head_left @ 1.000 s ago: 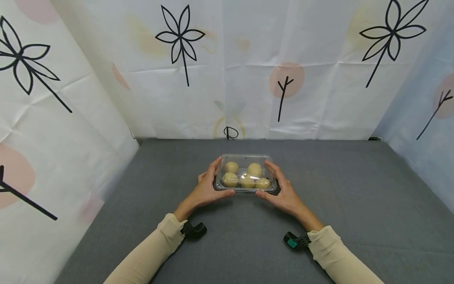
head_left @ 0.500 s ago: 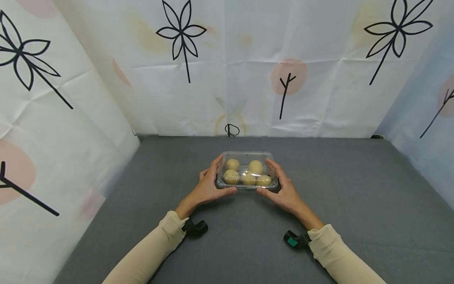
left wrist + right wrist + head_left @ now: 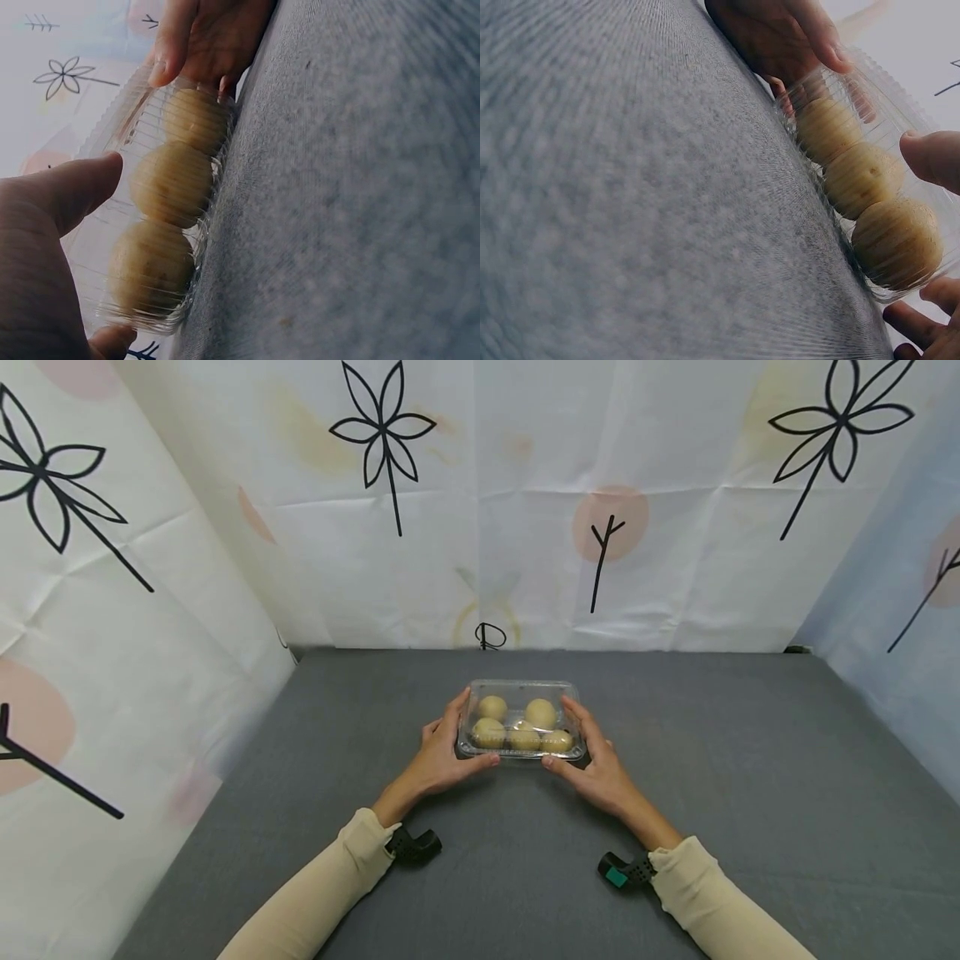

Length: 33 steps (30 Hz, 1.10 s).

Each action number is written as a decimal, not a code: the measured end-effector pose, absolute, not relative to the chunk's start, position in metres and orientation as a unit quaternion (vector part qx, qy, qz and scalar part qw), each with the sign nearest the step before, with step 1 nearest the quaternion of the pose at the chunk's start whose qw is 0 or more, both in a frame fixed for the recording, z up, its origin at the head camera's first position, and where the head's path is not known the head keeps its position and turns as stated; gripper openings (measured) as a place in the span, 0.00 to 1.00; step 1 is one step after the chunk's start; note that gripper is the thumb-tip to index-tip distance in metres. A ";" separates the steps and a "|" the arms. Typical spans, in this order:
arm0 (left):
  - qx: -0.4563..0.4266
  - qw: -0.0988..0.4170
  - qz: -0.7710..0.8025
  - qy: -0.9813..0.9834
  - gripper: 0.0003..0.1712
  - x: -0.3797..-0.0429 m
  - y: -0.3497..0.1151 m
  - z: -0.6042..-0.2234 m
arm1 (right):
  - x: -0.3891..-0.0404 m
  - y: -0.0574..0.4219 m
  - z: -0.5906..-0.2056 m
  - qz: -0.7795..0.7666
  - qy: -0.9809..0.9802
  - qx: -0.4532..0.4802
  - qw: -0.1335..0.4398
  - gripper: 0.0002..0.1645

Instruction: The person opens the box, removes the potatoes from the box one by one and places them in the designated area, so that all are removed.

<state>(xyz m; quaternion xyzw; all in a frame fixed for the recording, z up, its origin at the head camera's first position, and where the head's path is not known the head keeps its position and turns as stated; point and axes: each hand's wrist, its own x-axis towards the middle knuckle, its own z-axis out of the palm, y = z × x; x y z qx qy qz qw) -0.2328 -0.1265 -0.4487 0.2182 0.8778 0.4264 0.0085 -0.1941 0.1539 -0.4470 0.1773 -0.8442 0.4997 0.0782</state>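
"Head view, and we've got two hands on one clear plastic box (image 3: 517,688), out past the middle of the grey cloth (image 3: 495,877)!"

"Who's got which end?"

"Left hand (image 3: 441,758) grips the left end, thumb at the near edge, fingers reaching along the side. Right hand (image 3: 600,770) mirrors it on the right end, thumb at the near edge too. Box held squarely between them, and the two thumbs sit apart."

"And inside?"

"Five round yellowish items (image 3: 489,733): three lined up at the near side, two behind them with a gap between. They show right through the plastic."

"Is it down on the cloth?"

"Right wrist camera puts the lower edge right by the fabric, but touching or just above, I can't tell."

"What about the left wrist camera?"

"Three of the items in a row, touching or nearly so, behind ribbed plastic, with the right hand holding the far end."

"And around them?"

"Pale sleeves (image 3: 318,885), a black wrist device (image 3: 417,847) on the left arm, another with a green patch (image 3: 617,877) on the right, and white printed sheets (image 3: 540,443) walling the table."
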 end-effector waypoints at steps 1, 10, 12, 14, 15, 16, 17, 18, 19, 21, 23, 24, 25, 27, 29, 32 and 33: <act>0.220 0.006 0.426 0.878 0.65 -0.233 -0.126 -0.449 | -0.194 0.154 -0.447 0.501 -0.843 0.178 0.080 0.52; 0.228 -0.002 0.419 0.879 0.64 -0.232 -0.126 -0.449 | -0.193 0.155 -0.446 0.506 -0.840 0.180 0.077 0.51; 0.231 0.001 0.418 0.878 0.64 -0.232 -0.126 -0.449 | -0.193 0.156 -0.445 0.510 -0.838 0.180 0.070 0.51; 0.235 0.003 0.421 0.876 0.63 -0.232 -0.127 -0.449 | -0.193 0.156 -0.445 0.515 -0.836 0.181 0.064 0.50; 0.238 0.004 0.422 0.875 0.63 -0.232 -0.128 -0.449 | -0.193 0.156 -0.446 0.517 -0.834 0.182 0.062 0.50; 0.240 0.005 0.424 0.873 0.62 -0.232 -0.128 -0.449 | -0.194 0.156 -0.446 0.519 -0.832 0.184 0.061 0.49; 0.244 0.005 0.427 0.870 0.62 -0.233 -0.128 -0.449 | -0.194 0.156 -0.446 0.522 -0.830 0.187 0.062 0.49; 0.248 0.005 0.431 0.868 0.61 -0.233 -0.128 -0.449 | -0.194 0.157 -0.447 0.524 -0.828 0.189 0.062 0.48; 0.251 0.004 0.434 0.865 0.61 -0.234 -0.129 -0.450 | -0.195 0.157 -0.447 0.531 -0.823 0.193 0.062 0.48; 0.255 0.004 0.439 0.861 0.61 -0.234 -0.130 -0.450 | -0.196 0.157 -0.448 0.542 -0.813 0.202 0.061 0.47; 0.260 0.001 0.443 0.858 0.60 -0.235 -0.131 -0.450 | -0.197 0.158 -0.448 0.554 -0.803 0.211 0.059 0.47; 0.261 0.001 0.444 0.857 0.59 -0.235 -0.131 -0.450 | -0.197 0.158 -0.448 0.560 -0.798 0.215 0.057 0.47; 0.262 0.001 0.445 0.856 0.59 -0.235 -0.132 -0.450 | -0.197 0.158 -0.448 0.564 -0.795 0.218 0.054 0.47; 0.267 0.003 0.448 0.853 0.57 -0.235 -0.133 -0.451 | -0.197 0.159 -0.448 0.564 -0.794 0.221 0.050 0.46; 0.270 0.004 0.449 0.851 0.55 -0.235 -0.133 -0.451 | -0.197 0.159 -0.447 0.565 -0.793 0.221 0.045 0.45; 0.276 0.003 0.452 0.848 0.53 -0.235 -0.134 -0.451 | -0.197 0.160 -0.447 0.564 -0.794 0.221 0.039 0.44; 0.278 0.002 0.453 0.847 0.52 -0.235 -0.134 -0.451 | -0.198 0.160 -0.447 0.565 -0.794 0.222 0.038 0.44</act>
